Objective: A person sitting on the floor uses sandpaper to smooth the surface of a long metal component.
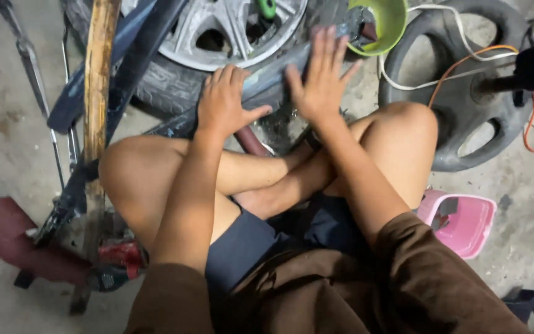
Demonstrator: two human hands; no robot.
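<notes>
Smoothing step: left hand (222,102) curled over rubber strip (276,73); right hand (321,77) flat, open, pressing it. Next needs steady pressure.

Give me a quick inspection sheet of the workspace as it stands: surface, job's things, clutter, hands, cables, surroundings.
Surface: bare concrete floor, stained.
Job's things: dark rubber strip lying across a tyre with alloy wheel.
Clutter: green bowl, pink plastic container, wooden handle, red tool.
Hands: left hand curled on the strip; right hand flat, fingers spread on it.
Cables: orange cable and white cable over a black weight plate.
Surroundings: metal rods at left; person sits cross-legged.
</notes>
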